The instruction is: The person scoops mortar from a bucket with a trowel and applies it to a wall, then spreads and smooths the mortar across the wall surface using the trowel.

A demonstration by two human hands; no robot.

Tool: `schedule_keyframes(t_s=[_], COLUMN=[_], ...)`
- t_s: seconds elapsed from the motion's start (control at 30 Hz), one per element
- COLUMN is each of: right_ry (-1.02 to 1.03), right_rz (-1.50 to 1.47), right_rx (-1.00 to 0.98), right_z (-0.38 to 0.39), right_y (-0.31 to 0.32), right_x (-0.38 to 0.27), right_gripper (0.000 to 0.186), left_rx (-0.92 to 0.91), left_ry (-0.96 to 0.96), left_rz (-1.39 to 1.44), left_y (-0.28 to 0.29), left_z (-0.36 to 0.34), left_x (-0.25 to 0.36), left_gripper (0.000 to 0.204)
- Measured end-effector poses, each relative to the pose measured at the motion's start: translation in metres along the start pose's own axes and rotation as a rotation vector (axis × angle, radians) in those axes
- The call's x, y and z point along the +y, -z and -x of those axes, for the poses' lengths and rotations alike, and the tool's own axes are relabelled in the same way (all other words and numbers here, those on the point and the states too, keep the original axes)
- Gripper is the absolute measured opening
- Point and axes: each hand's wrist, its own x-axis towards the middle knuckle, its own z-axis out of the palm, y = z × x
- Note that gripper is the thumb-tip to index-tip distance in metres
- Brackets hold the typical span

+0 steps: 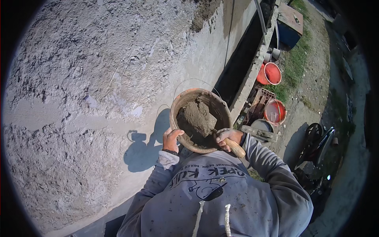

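A mortar-stained bucket (223, 106) with a thin wire handle is held against my front, its mouth facing up. The thumb of my left hand (172, 139) lies over the near left of its rim, and the fingers are closed on its side. My right hand (229, 137) is wrapped round the wooden handle of a trowel (236, 149) at the near right of the rim. Inside the bucket, a heap of grey-brown mortar (199, 116) sits at the trowel's end and hides most of its blade.
On the left rises a rough, partly plastered wall (79, 67), with a damp mortar patch (205, 15) near the top. A concrete ledge (252, 69) runs along the right. Beyond it, lower down, stand a red bucket (272, 74), an orange bucket of cloudy liquid (275, 112) and a parked motorcycle (314, 148).
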Motion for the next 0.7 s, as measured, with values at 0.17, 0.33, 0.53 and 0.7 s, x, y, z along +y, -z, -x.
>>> schedule_keyframes(t_s=[0.17, 0.33, 0.53, 0.7], right_ry=[0.191, 0.428, 0.831, 1.243], right_rz=[-0.041, -0.082, -0.347, -0.388], right_rx=[-0.017, 0.054, -0.033, -0.016], right_z=[0.022, 0.025, 0.021, 0.08], right_y=[-0.027, -0.046, 0.006, 0.041], right_x=[-0.018, -0.023, -0.08, -0.159], right_gripper=[0.016, 0.02, 0.019, 0.018], left_rx=[0.017, 0.101, -0.129, -0.09], left_ry=[0.017, 0.127, 0.417, 0.811], left_rz=[-0.082, 0.037, -0.01, 0.205], left_y=[0.013, 0.005, 0.002, -0.017], left_z=[-0.012, 0.002, 0.023, 0.076], left_x=[0.007, 0.001, -0.035, -0.138], left_gripper=[0.015, 0.016, 0.024, 0.024])
